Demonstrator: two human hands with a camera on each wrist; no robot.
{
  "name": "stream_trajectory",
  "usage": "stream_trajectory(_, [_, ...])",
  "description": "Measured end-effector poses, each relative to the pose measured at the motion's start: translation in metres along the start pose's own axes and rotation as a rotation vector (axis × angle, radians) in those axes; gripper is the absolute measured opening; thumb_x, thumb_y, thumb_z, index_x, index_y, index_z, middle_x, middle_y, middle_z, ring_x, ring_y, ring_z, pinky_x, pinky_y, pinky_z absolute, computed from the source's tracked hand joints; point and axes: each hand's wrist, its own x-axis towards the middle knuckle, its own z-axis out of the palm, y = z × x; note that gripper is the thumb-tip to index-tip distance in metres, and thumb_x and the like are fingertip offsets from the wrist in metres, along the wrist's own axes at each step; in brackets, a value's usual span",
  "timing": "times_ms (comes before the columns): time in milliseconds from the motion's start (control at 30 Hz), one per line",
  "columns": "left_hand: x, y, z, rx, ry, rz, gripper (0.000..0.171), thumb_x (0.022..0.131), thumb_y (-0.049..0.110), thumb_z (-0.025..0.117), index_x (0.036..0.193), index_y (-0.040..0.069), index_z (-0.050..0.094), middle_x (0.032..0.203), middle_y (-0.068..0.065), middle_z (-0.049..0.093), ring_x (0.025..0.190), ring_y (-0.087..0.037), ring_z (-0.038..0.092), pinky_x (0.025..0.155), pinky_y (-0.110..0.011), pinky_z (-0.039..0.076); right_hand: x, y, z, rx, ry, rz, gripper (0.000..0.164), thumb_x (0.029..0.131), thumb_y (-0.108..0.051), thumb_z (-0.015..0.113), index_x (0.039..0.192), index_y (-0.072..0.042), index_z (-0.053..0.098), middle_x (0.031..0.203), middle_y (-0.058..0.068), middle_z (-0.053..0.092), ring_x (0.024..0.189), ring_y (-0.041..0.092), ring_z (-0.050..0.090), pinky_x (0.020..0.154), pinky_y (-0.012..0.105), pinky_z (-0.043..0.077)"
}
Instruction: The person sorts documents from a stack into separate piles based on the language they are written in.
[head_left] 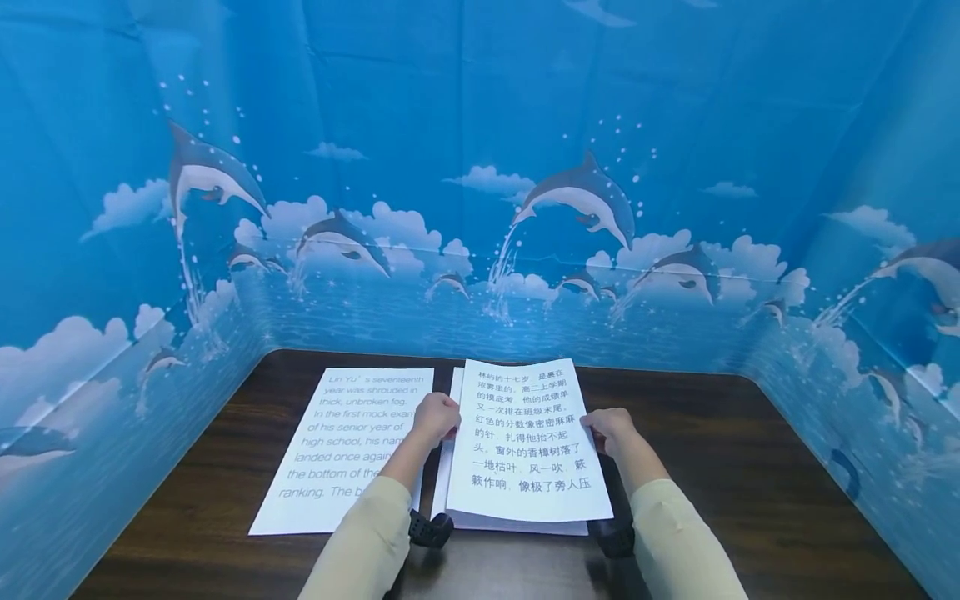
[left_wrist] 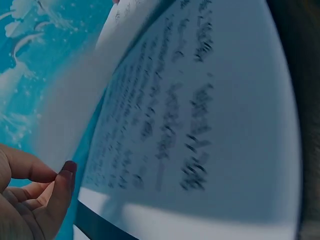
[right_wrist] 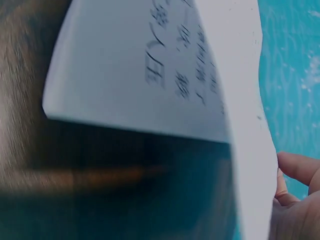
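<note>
A white sheet of paper (head_left: 525,442) printed with large Chinese characters is held up at its two side edges, bowed and tilted. My left hand (head_left: 437,418) pinches its left edge; in the left wrist view thumb and finger (left_wrist: 61,187) meet on the paper. At the right edge, my right hand (head_left: 611,427) pinches the same sheet, thumb and fingers (right_wrist: 297,167) at the paper's border in the right wrist view. Beneath the raised sheet, another white sheet (head_left: 525,527) shows along the left and bottom, mostly hidden.
On the left of the dark wooden table (head_left: 705,467) lies a sheet with English print (head_left: 341,433), partly covered by my left forearm. A blue dolphin-patterned curtain (head_left: 465,208) encloses the table's back and sides. Black wrist straps (head_left: 430,530) sit under both forearms.
</note>
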Motion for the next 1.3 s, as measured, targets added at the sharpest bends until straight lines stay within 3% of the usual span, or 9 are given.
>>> stream_trajectory(300, [-0.002, 0.037, 0.003, 0.019, -0.014, 0.062, 0.017, 0.076, 0.002, 0.055, 0.092, 0.001, 0.057, 0.081, -0.009, 0.052, 0.065, -0.019, 0.055, 0.056, -0.027, 0.046, -0.001, -0.023, -0.027, -0.029, 0.005, 0.003, 0.030, 0.084, -0.007, 0.051, 0.111, 0.006, 0.047, 0.101, 0.020, 0.048, 0.087, 0.029, 0.050, 0.067, 0.033, 0.042])
stream_trajectory(533, [-0.001, 0.061, 0.018, -0.022, -0.012, 0.122, 0.019, 0.077, 0.001, 0.052, 0.095, 0.000, 0.057, 0.085, -0.011, 0.054, 0.070, -0.023, 0.055, 0.057, -0.030, 0.048, -0.001, -0.044, -0.052, -0.036, 0.016, -0.014, 0.034, 0.084, -0.005, 0.048, 0.114, 0.010, 0.043, 0.104, 0.020, 0.043, 0.090, 0.029, 0.043, 0.068, 0.033, 0.038])
stream_trajectory(700, [-0.002, 0.077, 0.028, -0.042, -0.007, 0.151, 0.018, 0.077, 0.001, 0.050, 0.093, 0.000, 0.057, 0.082, -0.010, 0.053, 0.065, -0.021, 0.053, 0.052, -0.027, 0.046, 0.002, -0.056, -0.071, -0.038, 0.030, -0.007, 0.037, 0.083, -0.004, 0.048, 0.117, 0.010, 0.041, 0.109, 0.020, 0.039, 0.091, 0.028, 0.040, 0.072, 0.034, 0.037])
stream_trajectory(1000, [-0.004, 0.096, 0.046, -0.080, -0.008, 0.169, 0.020, 0.074, -0.004, 0.050, 0.092, -0.001, 0.058, 0.078, -0.010, 0.053, 0.056, -0.018, 0.052, 0.046, -0.024, 0.044, 0.012, -0.065, -0.098, -0.051, 0.075, 0.024, 0.037, 0.082, -0.003, 0.049, 0.117, 0.007, 0.045, 0.104, 0.017, 0.042, 0.086, 0.025, 0.042, 0.069, 0.033, 0.038])
stream_trajectory(1133, [-0.008, 0.102, 0.056, -0.093, -0.001, 0.171, 0.019, 0.074, -0.003, 0.051, 0.092, 0.000, 0.057, 0.076, -0.009, 0.052, 0.053, -0.017, 0.051, 0.044, -0.022, 0.042, 0.028, -0.060, -0.112, -0.059, 0.113, 0.027, 0.034, 0.080, -0.004, 0.055, 0.112, 0.005, 0.052, 0.100, 0.018, 0.046, 0.081, 0.024, 0.046, 0.064, 0.033, 0.040])
stream_trajectory(1300, [-0.015, 0.111, 0.072, -0.120, -0.004, 0.175, 0.017, 0.075, -0.002, 0.051, 0.091, 0.000, 0.057, 0.076, -0.008, 0.051, 0.053, -0.016, 0.052, 0.045, -0.023, 0.043, 0.022, -0.061, -0.125, -0.061, 0.138, 0.038, 0.037, 0.081, -0.004, 0.053, 0.116, 0.005, 0.049, 0.104, 0.016, 0.045, 0.085, 0.026, 0.044, 0.067, 0.033, 0.039])
